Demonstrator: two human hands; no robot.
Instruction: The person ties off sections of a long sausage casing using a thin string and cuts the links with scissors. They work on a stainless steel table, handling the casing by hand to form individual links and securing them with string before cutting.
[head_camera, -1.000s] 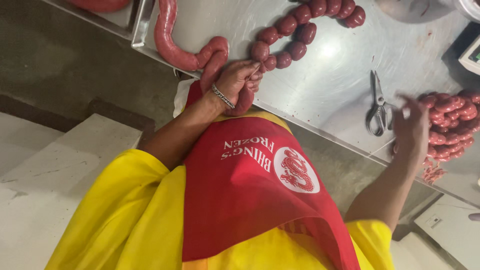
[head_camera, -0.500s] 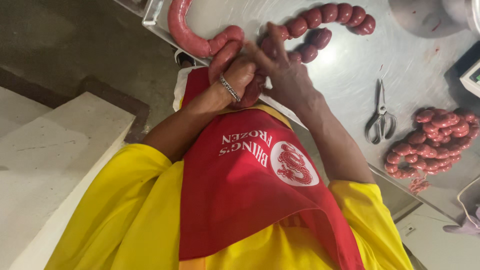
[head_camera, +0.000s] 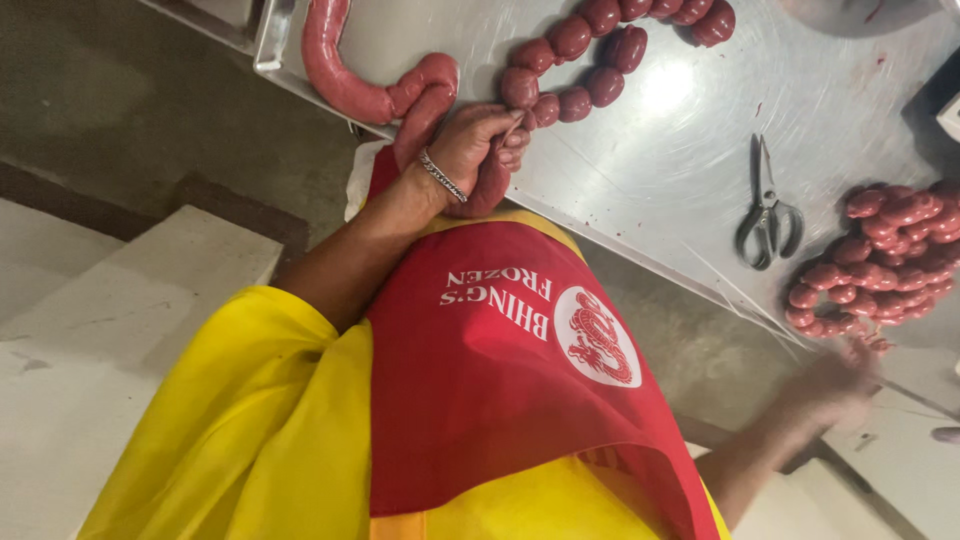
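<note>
The left hand (head_camera: 480, 145), with a metal bracelet (head_camera: 442, 176) on the wrist, is curled around a thick red sausage (head_camera: 425, 100) at the near edge of the steel table (head_camera: 650, 170). Its fingers are closed on the casing just where the unlinked length meets a chain of small tied links (head_camera: 590, 60). The thick sausage runs from that grip out to the left along the table's edge, then bends back toward the far side. The chain curves away from the hand toward the far right of the table.

The right hand (head_camera: 835, 385) is blurred, low at the right, off the near edge of the table and just below a pile of finished links (head_camera: 880, 255). Whether its fingers are spread or holding anything I cannot tell.

Scissors (head_camera: 768, 210) lie flat on the table between the chain and the pile, close to the pile, touched by neither hand. The person wears a red apron (head_camera: 500, 370) over a yellow shirt (head_camera: 260, 420)
</note>
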